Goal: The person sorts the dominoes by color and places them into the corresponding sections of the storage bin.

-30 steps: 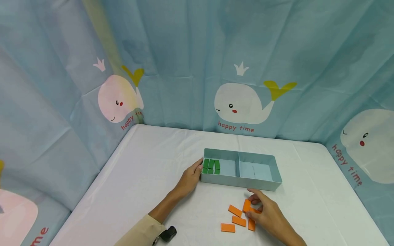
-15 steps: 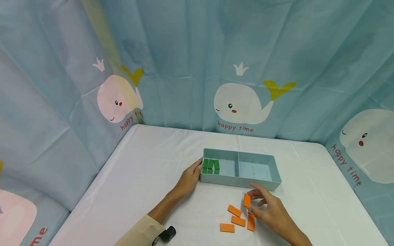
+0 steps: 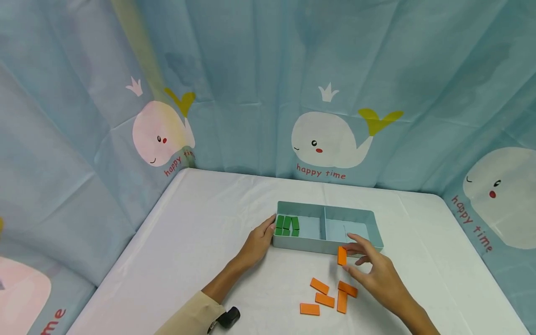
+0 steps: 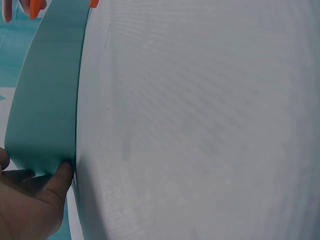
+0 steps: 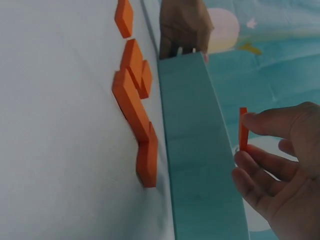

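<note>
Between thumb and fingertips, my right hand (image 3: 378,274) pinches an orange domino block (image 3: 342,256) on its edge, raised in front of the box's front wall. The right wrist view also shows this pinched block (image 5: 243,129). My left hand (image 3: 256,244) holds the left end of a blue-green two-compartment box (image 3: 310,244); close up, its fingers (image 4: 61,181) press the end wall. Several green blocks (image 3: 287,222) stand in rows at the left of the box's left compartment. Nothing lies in the visible part of the right compartment.
Several orange blocks (image 3: 324,300) lie on the white tablecloth (image 3: 209,223) in front of the box, one resting across another (image 3: 347,289). A small black object (image 3: 229,318) sits by the left sleeve. Blue curtains (image 3: 251,93) with whale prints rise behind the table.
My right hand has lifted one orange block from the pile and carried it forward to the box's front wall. The left hand and the box have stayed put.
</note>
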Available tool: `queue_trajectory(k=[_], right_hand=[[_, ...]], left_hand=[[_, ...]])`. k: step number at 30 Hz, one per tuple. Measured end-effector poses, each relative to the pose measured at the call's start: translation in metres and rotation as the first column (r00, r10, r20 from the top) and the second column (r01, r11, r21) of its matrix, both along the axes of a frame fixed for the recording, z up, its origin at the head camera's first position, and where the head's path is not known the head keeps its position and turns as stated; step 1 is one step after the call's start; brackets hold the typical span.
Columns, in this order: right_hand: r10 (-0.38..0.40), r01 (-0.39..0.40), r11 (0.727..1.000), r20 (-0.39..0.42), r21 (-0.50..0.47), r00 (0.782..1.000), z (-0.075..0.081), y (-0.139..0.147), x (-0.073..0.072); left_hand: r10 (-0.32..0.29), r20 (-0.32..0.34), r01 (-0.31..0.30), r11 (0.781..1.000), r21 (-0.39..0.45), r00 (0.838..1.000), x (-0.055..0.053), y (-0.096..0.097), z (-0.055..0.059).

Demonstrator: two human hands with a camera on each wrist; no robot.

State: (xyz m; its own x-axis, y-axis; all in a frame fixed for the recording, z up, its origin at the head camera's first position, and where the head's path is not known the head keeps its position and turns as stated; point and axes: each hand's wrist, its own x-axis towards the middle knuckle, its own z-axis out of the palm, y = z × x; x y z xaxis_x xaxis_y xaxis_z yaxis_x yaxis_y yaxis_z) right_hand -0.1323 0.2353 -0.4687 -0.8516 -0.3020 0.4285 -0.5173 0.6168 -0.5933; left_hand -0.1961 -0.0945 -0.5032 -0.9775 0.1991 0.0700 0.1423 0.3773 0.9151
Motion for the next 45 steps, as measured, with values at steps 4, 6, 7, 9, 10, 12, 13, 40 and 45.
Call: queue_trajectory(k=[4,6,7,9,10,12,13,40,45], right_hand=[[0.002,-0.002,1.000,-0.013,0.002,1.000,0.005,0.004,-0.006],[0.005,-0.005,1.000,-0.016,-0.001,1.000,0.007,0.005,-0.010],[0.003,-0.003,1.000,-0.019,-0.001,1.000,0.008,0.006,-0.011],[0.004,-0.004,1.000,-0.020,-0.004,1.000,0.009,0.008,-0.014],[0.008,-0.008,1.000,-0.022,-0.009,1.000,0.009,0.009,-0.016],[0.015,-0.016,1.000,-0.026,-0.016,1.000,0.009,0.010,-0.018],[0.019,-0.020,1.000,-0.026,-0.022,0.999,0.009,0.011,-0.020],[-0.003,0.003,1.000,-0.001,0.014,1.000,0.008,0.010,-0.060],[0.003,-0.004,1.000,0.034,0.013,0.999,0.008,0.009,-0.069]], left_hand=[[0.004,-0.006,-0.004,1.000,-0.006,1.000,0.000,0.000,0.000],[0.008,-0.007,-0.008,1.000,-0.011,1.000,0.000,0.000,0.000],[0.009,-0.007,-0.009,1.000,-0.012,1.000,0.000,0.000,0.000],[0.009,-0.007,-0.009,1.000,-0.012,1.000,0.000,0.000,-0.001],[0.008,-0.007,-0.008,1.000,-0.012,1.000,0.000,0.001,-0.001],[0.007,-0.008,-0.007,1.000,-0.009,1.000,0.000,0.001,-0.001],[0.007,-0.008,-0.007,1.000,-0.010,1.000,0.000,0.001,-0.001],[-0.003,0.005,0.003,1.000,0.012,1.000,-0.001,0.001,0.000],[0.001,0.010,-0.001,1.000,0.011,1.000,-0.001,0.001,-0.001]])
